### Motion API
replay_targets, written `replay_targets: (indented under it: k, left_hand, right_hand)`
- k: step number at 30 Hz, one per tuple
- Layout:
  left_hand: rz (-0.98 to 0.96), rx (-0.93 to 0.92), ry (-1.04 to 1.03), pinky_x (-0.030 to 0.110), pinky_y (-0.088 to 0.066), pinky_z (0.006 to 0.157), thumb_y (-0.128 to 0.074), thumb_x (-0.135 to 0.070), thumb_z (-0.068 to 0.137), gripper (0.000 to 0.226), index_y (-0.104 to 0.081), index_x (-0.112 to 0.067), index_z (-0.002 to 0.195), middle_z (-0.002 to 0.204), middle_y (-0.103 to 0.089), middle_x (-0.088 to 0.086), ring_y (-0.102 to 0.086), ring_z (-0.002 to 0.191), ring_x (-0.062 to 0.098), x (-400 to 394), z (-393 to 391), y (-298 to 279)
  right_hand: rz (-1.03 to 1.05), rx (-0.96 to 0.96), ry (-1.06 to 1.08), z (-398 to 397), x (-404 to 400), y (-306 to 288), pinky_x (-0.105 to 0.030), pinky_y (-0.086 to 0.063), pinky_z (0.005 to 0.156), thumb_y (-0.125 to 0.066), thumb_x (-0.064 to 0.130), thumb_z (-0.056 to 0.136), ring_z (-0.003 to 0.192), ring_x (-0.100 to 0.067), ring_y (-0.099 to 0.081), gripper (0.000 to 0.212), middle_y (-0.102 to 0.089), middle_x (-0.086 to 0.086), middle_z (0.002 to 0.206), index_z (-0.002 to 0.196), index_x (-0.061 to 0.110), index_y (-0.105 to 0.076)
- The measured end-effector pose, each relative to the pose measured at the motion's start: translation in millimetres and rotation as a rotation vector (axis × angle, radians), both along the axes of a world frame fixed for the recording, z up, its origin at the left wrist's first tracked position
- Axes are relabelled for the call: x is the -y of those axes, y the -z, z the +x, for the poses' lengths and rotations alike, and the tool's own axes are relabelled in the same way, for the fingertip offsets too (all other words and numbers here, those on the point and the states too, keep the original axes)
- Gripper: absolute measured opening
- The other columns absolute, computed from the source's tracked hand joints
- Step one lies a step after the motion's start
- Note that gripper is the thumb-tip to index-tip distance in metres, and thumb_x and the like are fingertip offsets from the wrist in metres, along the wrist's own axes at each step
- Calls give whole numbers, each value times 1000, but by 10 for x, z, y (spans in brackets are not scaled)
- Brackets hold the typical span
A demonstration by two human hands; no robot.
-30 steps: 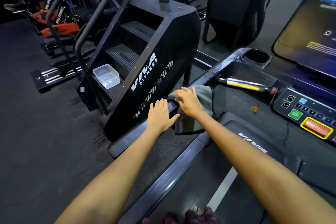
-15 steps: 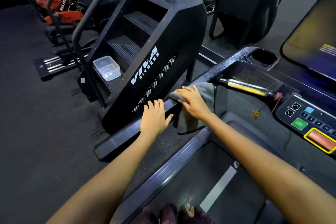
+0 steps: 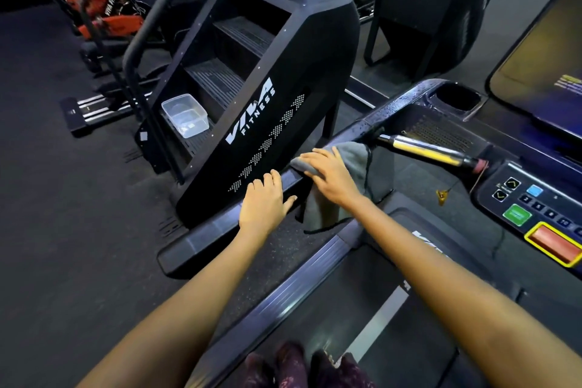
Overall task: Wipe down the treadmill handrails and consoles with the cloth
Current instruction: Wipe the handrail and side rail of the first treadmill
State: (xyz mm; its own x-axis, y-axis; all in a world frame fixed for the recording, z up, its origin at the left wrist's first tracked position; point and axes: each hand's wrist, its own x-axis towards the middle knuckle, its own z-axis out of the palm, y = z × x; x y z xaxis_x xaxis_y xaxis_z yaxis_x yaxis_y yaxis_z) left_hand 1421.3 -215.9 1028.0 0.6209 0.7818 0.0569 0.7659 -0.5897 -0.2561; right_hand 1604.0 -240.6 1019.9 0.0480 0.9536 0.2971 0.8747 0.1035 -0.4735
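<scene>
The grey cloth (image 3: 352, 164) lies draped over the dark left handrail (image 3: 220, 227) of the treadmill, one part hanging down inside. The console (image 3: 535, 198) shows coloured buttons.

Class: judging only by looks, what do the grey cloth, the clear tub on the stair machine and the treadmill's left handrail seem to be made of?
Grey cloth: soft woven or microfibre fabric; it drapes and folds.
Clear rectangular tub: thin glossy plastic; see-through walls.
Dark left handrail: probably hard moulded plastic or coated metal; smooth sheen, wet droplets further up.
</scene>
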Motion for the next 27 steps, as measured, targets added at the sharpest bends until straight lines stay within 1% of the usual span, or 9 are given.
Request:
replay_targets:
  k: [3, 7, 10, 12, 15, 18, 21, 24, 27]
  left_hand:
    - [-26, 21, 5, 31, -43, 75, -33, -58, 94, 77, -29, 5, 138, 116, -55, 13, -59, 95, 25, -10, 6, 16]
    - [-26, 24, -7, 30, -44, 73, -35, -59, 93, 77, -33, 4, 137, 114, -57, 11, -60, 93, 24, 3, 7, -12]
    - [-50, 25, -12, 30, -46, 69, -40, -61, 91, 78, -41, 4, 133, 109, -60, 11, -62, 87, 23, -13, 5, 10]
    - [-38, 29, -21, 30, -47, 65, -45, -62, 87, 77, -48, 3, 129, 103, -63, 11, -64, 81, 23, -17, 2, 23]
    - [-38, 39, -17, 31, -47, 69, -42, -60, 90, 76, -42, 3, 133, 108, -60, 11, -62, 86, 24, -18, -1, 34]
    - [-44, 67, -20, 31, -44, 76, -34, -59, 94, 74, -32, 1, 138, 117, -54, 11, -58, 97, 25, -23, 10, 15]
    - [-84, 145, -79, 34, -41, 86, -36, -60, 92, 72, -31, -3, 137, 126, -50, 10, -53, 109, 26, -23, 69, 9]
    - [-141, 169, -73, 39, -32, 104, -39, -64, 89, 84, -22, -2, 144, 149, -30, 15, -36, 132, 29, -99, 214, -5]
    - [-175, 138, 26, 42, -19, 115, -38, -66, 88, 93, -8, -2, 149, 157, -11, 14, -16, 143, 27, -189, 431, -31]
  right_hand:
    - [-64, -51, -93, 300, 36, 6, -47, -8, 112, -50, 20, 89, 129, -20, -41, 39, -56, -2, 131, 126, 14, -58]
    - [-88, 29, 89, 368, -233, -186, -41, -22, 103, -54, 17, 90, 117, -23, -52, 23, -65, -3, 115, 110, 16, -65]
    - [-149, 116, 249, 101, -380, -266, -40, -19, 106, -52, 19, 90, 114, -25, -51, 16, -65, -5, 108, 98, 16, -66]
    - [-157, 134, 173, 9, -321, -235, -41, -13, 110, -51, 21, 91, 120, -23, -46, 21, -62, -3, 115, 107, 18, -65]
    - [-211, 206, 71, 144, -77, -155, -54, 3, 112, -49, 47, 92, 142, -26, -17, 49, -36, -5, 147, 137, 31, -45]
    - [-301, 257, 234, 218, 86, -54, -67, 7, 105, -35, 69, 86, 144, -33, 9, 62, -8, -5, 157, 143, 49, -22]
    - [-257, 151, 309, 111, 80, -3, -67, -8, 108, -33, 65, 89, 142, -35, 0, 56, -18, -9, 151, 142, 48, -26]
    - [-190, 270, 317, 225, 41, -37, -56, -27, 103, -28, 64, 89, 131, -33, -23, 53, -31, -10, 138, 139, 47, -33]
    - [-246, 243, 426, 486, -79, -145, -53, -29, 100, -32, 58, 93, 123, -33, -29, 46, -32, -10, 132, 138, 47, -36]
